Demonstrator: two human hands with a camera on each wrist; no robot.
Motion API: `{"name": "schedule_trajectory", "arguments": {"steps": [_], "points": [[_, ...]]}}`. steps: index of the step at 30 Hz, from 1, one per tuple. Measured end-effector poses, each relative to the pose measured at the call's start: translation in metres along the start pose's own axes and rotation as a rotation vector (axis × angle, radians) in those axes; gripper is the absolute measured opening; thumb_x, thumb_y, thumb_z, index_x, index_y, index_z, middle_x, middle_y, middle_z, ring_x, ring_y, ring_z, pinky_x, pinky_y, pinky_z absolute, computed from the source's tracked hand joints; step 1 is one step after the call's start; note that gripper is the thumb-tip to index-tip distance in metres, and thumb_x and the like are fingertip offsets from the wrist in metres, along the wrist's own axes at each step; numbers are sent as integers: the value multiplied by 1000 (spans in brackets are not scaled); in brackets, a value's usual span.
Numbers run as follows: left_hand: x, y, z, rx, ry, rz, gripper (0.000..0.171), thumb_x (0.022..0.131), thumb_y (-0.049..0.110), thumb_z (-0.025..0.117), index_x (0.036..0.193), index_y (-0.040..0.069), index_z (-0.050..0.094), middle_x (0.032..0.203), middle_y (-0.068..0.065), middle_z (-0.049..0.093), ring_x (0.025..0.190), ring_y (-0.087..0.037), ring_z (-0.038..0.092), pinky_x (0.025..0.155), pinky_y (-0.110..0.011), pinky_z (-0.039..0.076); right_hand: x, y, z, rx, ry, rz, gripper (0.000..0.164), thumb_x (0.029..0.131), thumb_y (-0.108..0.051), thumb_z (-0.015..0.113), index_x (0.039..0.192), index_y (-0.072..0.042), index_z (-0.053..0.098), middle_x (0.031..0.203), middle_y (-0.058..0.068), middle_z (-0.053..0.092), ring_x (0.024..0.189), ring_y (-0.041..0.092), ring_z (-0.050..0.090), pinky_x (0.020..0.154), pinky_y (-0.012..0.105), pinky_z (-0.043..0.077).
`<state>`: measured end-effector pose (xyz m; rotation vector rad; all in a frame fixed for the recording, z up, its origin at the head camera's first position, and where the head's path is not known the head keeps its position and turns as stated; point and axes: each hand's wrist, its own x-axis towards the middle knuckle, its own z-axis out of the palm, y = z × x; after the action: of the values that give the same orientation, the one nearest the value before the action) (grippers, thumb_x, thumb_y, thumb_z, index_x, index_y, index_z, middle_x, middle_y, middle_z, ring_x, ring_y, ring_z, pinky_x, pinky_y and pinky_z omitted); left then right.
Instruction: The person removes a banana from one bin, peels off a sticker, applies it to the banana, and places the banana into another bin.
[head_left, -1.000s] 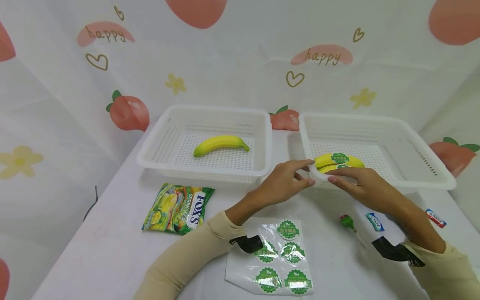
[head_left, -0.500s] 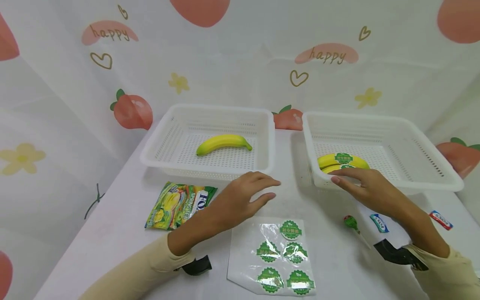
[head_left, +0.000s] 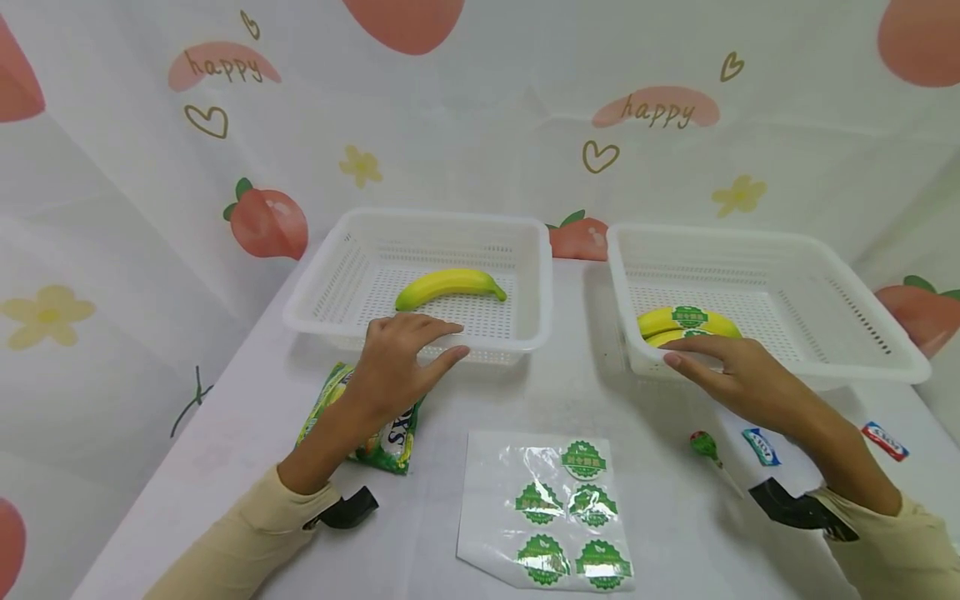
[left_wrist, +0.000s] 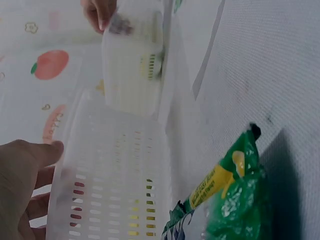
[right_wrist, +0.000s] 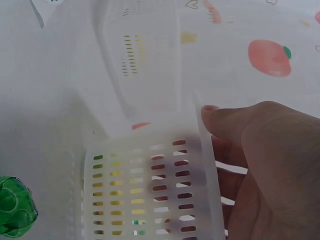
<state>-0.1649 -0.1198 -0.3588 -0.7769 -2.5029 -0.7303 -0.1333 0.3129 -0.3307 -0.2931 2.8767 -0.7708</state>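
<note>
My left hand [head_left: 396, 367] hovers at the front rim of the left white basket [head_left: 307, 325], thumb and fingers apart, with nothing between them. A yellow-green banana [head_left: 450, 287] lies inside that basket. At the right white basket [head_left: 840, 367], my right hand [head_left: 731, 375] lies over the front rim. Its fingers reach inside by the stickered bananas [head_left: 688, 321], and its thumb is at the rim [right_wrist: 207, 150]. The hand and rim partly hide these bananas; whether the fingers touch them cannot be told. Below my left hand lies a green candy bag [head_left: 390, 442], partly covered by the arm.
A sheet of round green stickers [head_left: 551, 517] lies at the front middle of the table. A lollipop [head_left: 705, 446], a blue-wrapped candy [head_left: 762, 447] and a red-wrapped candy [head_left: 885, 441] lie near the right arm. A printed cloth [head_left: 465, 133] hangs behind the baskets.
My left hand has left the right basket's corner and moved left across the table to the left basket's front rim. My right hand has stayed at the right basket.
</note>
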Motion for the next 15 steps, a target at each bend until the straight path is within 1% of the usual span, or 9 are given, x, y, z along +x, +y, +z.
{"name": "schedule_trajectory", "arguments": {"steps": [4,5,8,11,12,15], "points": [[0,0,-1,25,-13,-15,32,93,31,83,122,16,80,117,-5,80,112,-29,70,93,-55,44,2,-3,-4,-8,0,-26,49,109,-41,59,144,-8,64,135,32,62,64,20,66,49,34,56],[1,0,-1,29,-16,-18,33,94,32,83,123,17,80,117,-5,80,113,-29,71,92,-54,44,3,-5,-5,-14,9,-42,47,108,-40,60,143,-8,65,133,30,64,66,20,67,50,35,56],[1,0,-1,31,-16,-24,32,94,32,83,122,17,81,117,-4,80,114,-29,72,91,-52,45,10,-14,-12,-46,74,-157,37,106,-33,66,135,-11,72,124,16,73,82,21,71,62,32,58],[1,0,-1,28,-14,-31,31,94,32,83,122,18,81,116,-4,80,115,-29,73,90,-51,44,22,-32,-18,-59,143,-288,28,105,-26,69,129,-12,76,117,3,78,99,21,72,76,28,58],[1,0,-1,26,-14,-33,31,94,32,83,122,18,81,116,-4,80,115,-29,73,90,-51,44,28,-40,-19,-56,157,-329,26,104,-24,70,127,-13,77,116,1,79,102,19,72,81,28,58],[1,0,0,16,-17,-38,31,94,33,82,121,18,81,116,-3,80,115,-28,73,89,-50,44,46,-67,-19,-18,144,-381,27,105,-23,69,128,-11,76,117,1,79,104,18,72,86,34,59]]}}
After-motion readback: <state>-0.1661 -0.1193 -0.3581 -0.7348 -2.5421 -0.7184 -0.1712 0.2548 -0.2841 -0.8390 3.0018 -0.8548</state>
